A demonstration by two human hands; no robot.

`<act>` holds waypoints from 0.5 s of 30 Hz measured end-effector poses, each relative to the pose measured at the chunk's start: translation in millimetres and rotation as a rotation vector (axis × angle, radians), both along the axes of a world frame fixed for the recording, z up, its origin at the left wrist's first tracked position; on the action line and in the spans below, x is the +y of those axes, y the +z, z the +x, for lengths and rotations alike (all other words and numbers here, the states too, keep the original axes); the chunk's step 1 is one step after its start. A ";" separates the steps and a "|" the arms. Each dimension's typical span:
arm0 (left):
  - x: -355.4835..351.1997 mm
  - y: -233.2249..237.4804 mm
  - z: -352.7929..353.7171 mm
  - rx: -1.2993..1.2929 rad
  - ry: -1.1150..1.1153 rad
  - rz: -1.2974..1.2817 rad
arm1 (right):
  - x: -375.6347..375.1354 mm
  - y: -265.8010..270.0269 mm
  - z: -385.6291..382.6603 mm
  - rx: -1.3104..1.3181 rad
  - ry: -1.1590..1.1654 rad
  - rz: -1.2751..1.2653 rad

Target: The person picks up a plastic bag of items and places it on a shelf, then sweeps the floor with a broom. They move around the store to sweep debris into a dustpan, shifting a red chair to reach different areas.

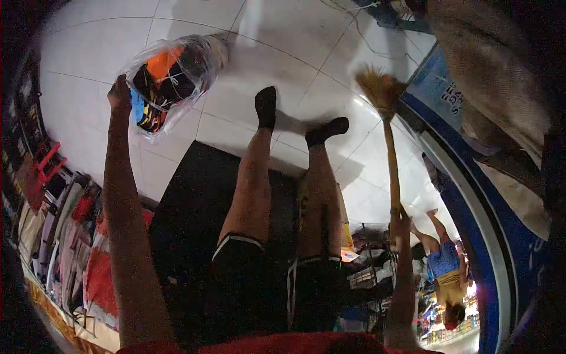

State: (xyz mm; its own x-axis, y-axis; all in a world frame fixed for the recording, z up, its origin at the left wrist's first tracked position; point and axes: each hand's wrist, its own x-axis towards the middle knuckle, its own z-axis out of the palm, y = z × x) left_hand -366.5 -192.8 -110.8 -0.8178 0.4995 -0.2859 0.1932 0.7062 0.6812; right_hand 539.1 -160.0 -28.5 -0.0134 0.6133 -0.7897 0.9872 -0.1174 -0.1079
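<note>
My left hand [119,94] is closed on the edge of a clear plastic bag [203,76]. Orange, black, yellow and blue items show through the bag, which hangs over or rests on the tiled floor; which of the two I cannot tell. On the right, my right hand [400,227] is wrapped round the wooden handle of a broom [390,159]. The broom's straw head [375,88] points away from me, beside a blue case.
Below me are my legs in black socks and a black box or mat [191,183]. Hanging clothes [68,236] and a red plastic object [50,165] line the left. A blue case [433,88] with cloth on it stands right. Another person [445,259] is farther off.
</note>
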 end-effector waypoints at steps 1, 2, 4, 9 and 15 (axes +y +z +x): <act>-18.7 -27.9 -30.0 0.355 -0.352 0.054 | -4.0 19.5 -4.0 -0.009 -0.119 0.076; -20.3 -31.1 -32.4 0.358 -0.354 0.055 | -3.3 35.8 -13.7 -0.019 -0.242 0.149; -8.0 -32.3 -34.6 0.322 -0.225 -0.003 | 39.8 56.1 -67.6 0.022 -0.390 0.269; 64.5 -3.3 -28.8 0.785 -0.665 0.036 | 159.5 -24.2 -84.3 0.239 -0.631 0.133; 147.7 28.9 -15.6 0.226 -0.673 0.120 | 150.4 -6.8 -140.4 0.179 -0.925 -0.294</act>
State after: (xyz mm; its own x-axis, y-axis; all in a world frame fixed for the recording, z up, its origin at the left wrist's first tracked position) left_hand -382.2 -45.0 -81.9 -0.3539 0.9335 -0.0578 0.7055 0.3071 0.6388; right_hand 398.7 -9.6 -35.3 0.2385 0.2220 -0.9454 0.4649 -0.8808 -0.0895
